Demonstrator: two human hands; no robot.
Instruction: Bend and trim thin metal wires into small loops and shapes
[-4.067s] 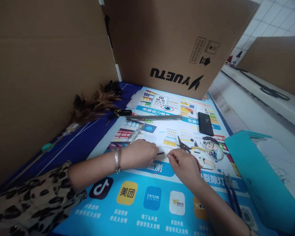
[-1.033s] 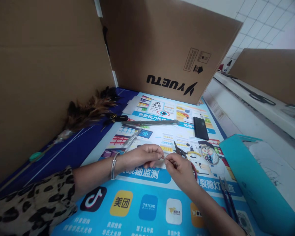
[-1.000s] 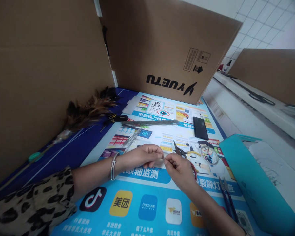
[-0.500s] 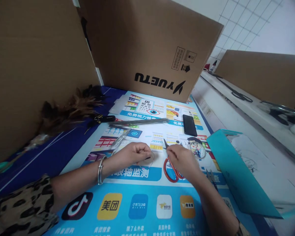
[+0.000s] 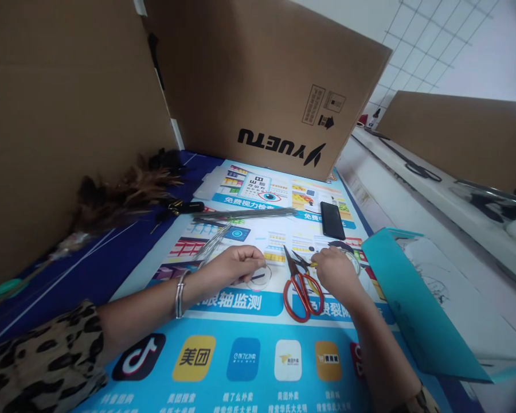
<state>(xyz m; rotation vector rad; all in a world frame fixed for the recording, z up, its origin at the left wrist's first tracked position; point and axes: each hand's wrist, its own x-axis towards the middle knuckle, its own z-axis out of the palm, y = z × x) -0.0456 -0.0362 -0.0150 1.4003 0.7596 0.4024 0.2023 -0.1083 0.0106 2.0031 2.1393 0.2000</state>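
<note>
My left hand (image 5: 243, 267) is closed in a pinch on a thin wire loop (image 5: 270, 275), which hangs just past the fingertips above the printed mat. My right hand (image 5: 337, 272) is closed on the yellow handle of small pliers (image 5: 301, 259). Their dark jaws point left toward the scissors. Red-handled scissors (image 5: 298, 292) lie on the mat between both hands, right beside the pliers. A round clear dish (image 5: 355, 261) shows partly behind my right hand. The fingertips of my right hand are partly hidden.
Bundled thin metal wires (image 5: 249, 214) lie across the mat, with shorter wires (image 5: 212, 244) nearer. A black phone (image 5: 332, 220) rests at the right. Brown feathers (image 5: 124, 186) and a black-handled tool (image 5: 191, 207) are at left. A teal folder (image 5: 417, 304) lines the right edge; a cardboard box (image 5: 266, 86) stands behind.
My right hand has moved right from over the red-handled scissors, and the yellow-handled pliers now show in its fingers. My left hand stays nearly in place with the wire loop.
</note>
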